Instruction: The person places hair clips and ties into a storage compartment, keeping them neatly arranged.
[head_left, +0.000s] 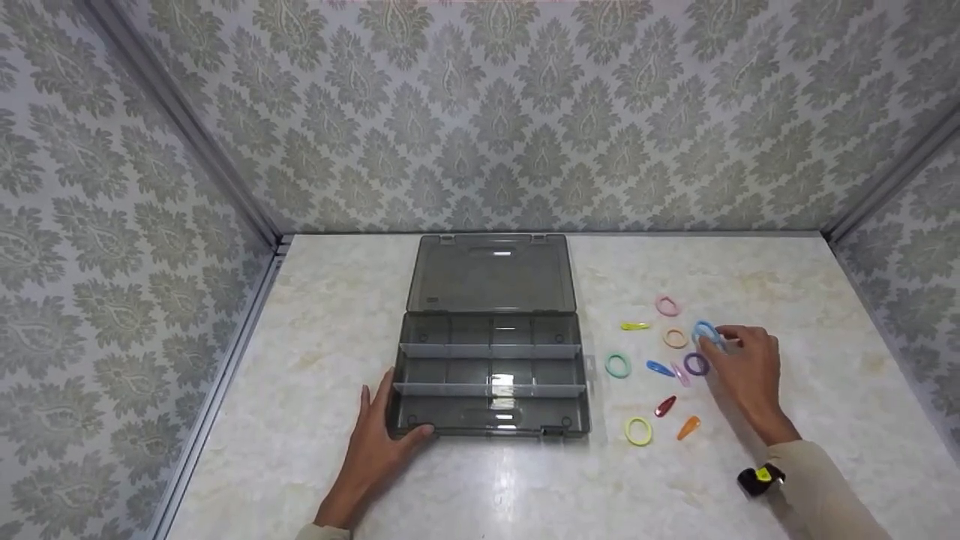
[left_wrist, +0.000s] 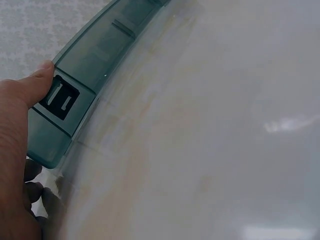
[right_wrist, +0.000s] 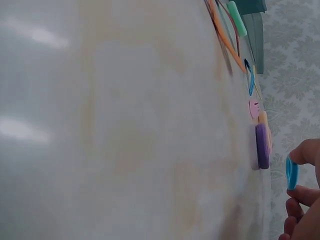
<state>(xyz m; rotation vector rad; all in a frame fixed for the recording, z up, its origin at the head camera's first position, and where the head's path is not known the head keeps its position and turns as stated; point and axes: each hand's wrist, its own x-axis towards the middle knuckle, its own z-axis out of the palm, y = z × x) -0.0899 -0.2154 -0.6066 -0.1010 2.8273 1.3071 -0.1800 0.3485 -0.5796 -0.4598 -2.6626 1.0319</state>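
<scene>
At the left front corner of a grey see-through organizer box [head_left: 457,415], my left hand [head_left: 377,439] grips it, thumb on the front edge and fingers along the left side. The lid [head_left: 491,274] is folded back, and two pale dividers split the box into three long rows. My right hand [head_left: 750,375] pinches a light blue hair tie [right_wrist: 292,172] between thumb and fingertip, just above the table. Closest to it are a purple hair tie [head_left: 696,364] and a peach hair tie [head_left: 675,338].
Right of the box lie pink [head_left: 667,305], green [head_left: 618,366] and yellow hair ties [head_left: 638,431]. Among them are snap hair clips: yellow [head_left: 634,326], blue [head_left: 660,368], pink [head_left: 680,374], red [head_left: 665,406] and orange [head_left: 688,427]. Patterned walls [head_left: 502,135] border the table.
</scene>
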